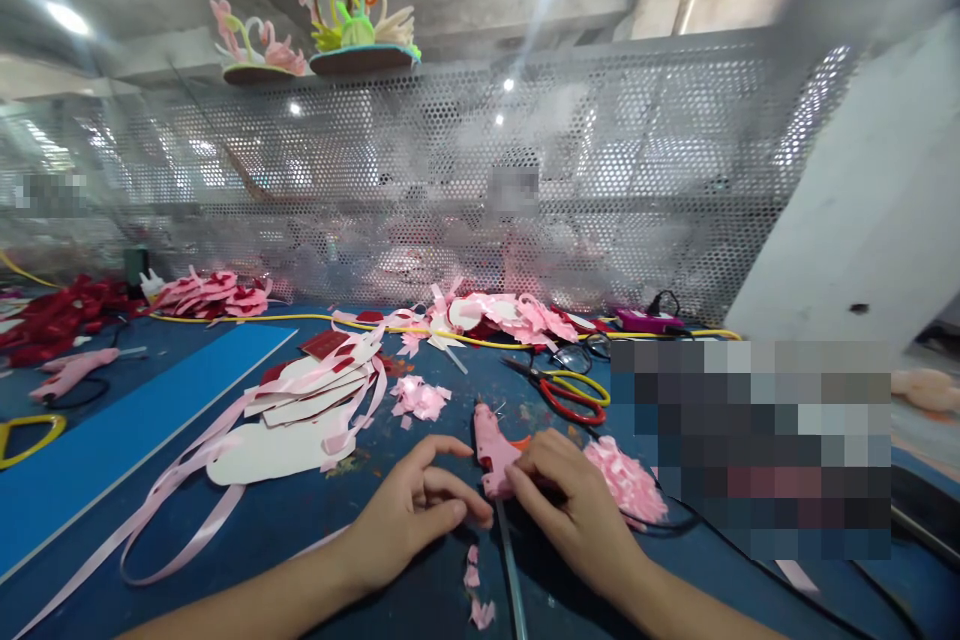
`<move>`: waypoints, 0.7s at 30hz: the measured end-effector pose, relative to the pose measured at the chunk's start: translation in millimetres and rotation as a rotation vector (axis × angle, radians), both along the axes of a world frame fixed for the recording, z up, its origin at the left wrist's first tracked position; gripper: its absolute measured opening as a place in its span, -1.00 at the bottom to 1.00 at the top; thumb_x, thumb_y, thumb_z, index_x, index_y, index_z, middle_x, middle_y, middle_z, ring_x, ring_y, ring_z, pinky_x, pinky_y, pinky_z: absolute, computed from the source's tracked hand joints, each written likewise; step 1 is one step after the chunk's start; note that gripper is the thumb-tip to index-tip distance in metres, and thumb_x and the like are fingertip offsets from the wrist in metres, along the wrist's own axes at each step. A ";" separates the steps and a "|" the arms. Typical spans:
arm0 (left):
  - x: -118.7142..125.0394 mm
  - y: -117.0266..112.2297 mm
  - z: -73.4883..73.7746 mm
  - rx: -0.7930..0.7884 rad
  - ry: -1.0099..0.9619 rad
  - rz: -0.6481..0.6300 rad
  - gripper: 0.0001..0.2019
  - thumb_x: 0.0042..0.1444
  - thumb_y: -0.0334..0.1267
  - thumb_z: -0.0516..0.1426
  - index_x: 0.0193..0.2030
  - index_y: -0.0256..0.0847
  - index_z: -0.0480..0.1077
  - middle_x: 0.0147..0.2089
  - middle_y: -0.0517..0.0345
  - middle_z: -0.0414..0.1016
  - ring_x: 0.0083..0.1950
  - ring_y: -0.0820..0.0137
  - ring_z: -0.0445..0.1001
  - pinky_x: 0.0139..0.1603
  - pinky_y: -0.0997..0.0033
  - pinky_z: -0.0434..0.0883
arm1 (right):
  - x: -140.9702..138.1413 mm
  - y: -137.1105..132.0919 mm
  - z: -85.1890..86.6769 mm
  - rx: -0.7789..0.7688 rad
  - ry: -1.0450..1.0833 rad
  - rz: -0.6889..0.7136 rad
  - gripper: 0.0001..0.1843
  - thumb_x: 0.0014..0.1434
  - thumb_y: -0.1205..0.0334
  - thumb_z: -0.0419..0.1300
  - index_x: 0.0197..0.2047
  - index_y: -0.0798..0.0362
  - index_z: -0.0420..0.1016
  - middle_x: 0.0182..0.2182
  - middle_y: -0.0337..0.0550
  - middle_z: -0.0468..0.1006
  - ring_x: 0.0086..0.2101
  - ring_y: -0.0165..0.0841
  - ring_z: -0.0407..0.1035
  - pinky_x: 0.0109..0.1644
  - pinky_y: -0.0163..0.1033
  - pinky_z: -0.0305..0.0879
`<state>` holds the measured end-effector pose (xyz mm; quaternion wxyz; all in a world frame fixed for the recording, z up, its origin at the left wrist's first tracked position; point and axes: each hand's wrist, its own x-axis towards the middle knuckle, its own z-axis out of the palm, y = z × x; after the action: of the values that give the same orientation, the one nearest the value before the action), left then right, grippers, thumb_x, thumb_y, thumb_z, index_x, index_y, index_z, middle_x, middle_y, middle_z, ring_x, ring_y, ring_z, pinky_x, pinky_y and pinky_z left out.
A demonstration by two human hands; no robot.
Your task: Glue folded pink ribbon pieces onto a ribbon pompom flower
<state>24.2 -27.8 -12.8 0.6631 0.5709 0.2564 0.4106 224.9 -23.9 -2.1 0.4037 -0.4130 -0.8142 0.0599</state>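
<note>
A pink glue gun (493, 450) points away from me on the blue tabletop, with a long clear glue stick (511, 560) coming out of its back end toward me. My right hand (574, 505) is closed at the gun's right side, its curled fingers at the rear and the orange trigger. To the left of the gun, my left hand (420, 510) has its fingers apart and nothing in them. Small pink ribbon scraps (472, 570) lie between my hands. A little heap of cut pink ribbon (420, 398) sits beyond my left hand, and a larger pink pile (624, 482) is right of my right hand.
White card pieces with pink ribbon (281, 448) are stacked at left, beside a blue board (150, 430). Red-and-yellow-handled scissors (574, 395) lie ahead. Another pink glue gun (71, 375) is far left. A yellow cable (495, 344) runs before the perforated metal screen (450, 180).
</note>
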 end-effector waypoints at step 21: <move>-3.1 -1.2 -2.1 0.029 0.026 -0.074 -0.60 0.10 -0.17 0.17 0.02 -0.21 0.17 -0.21 0.01 0.57 -0.23 0.44 0.48 -0.12 0.38 0.31 | -5.2 -8.3 -6.3 0.091 -0.352 0.215 -0.71 0.28 0.14 -0.04 -0.42 0.07 0.31 -0.48 -0.20 0.40 -0.40 -0.36 0.18 -0.30 -0.24 0.01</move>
<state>21.1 -28.9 -14.8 0.6660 0.5949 0.2375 0.3822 219.8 -32.3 -8.4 0.2648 -0.3093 -0.9133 -0.0070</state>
